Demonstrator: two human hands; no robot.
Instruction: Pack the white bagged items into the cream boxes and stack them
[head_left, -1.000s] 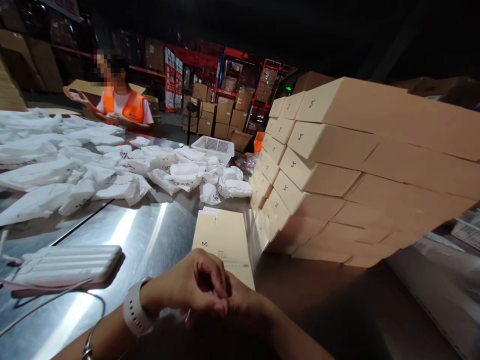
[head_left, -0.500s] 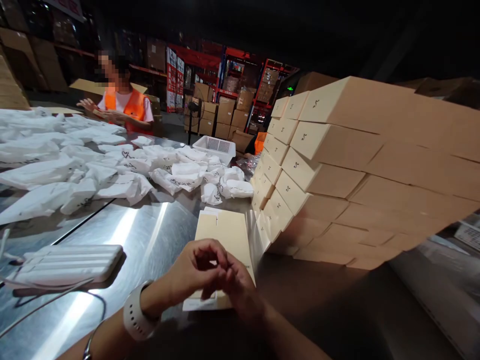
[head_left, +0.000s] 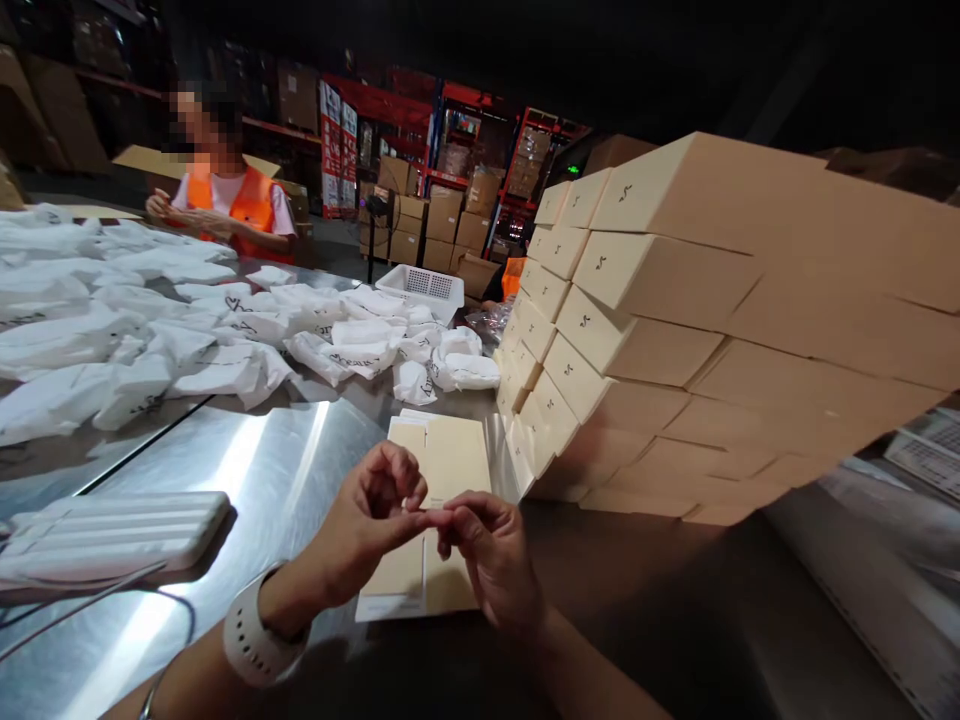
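The fingertips of the left hand (head_left: 371, 515) and right hand (head_left: 491, 555) are being pinched together above the flat beige box (head_left: 442, 470); whether anything is being pinched cannot be told.

Flat beige cardboard sheets (head_left: 442, 470), unfolded, stacked lying flat on the steel bench (head_left: 285, 470) near its front edge, partly overlapped, just beside the wall of closed beige boxes.

A flat box (head_left: 442, 500) lies on the table (head_left: 277, 470), stacked boxes (head_left: 675, 330) right, bags (head_left: 187, 330) behind-left.
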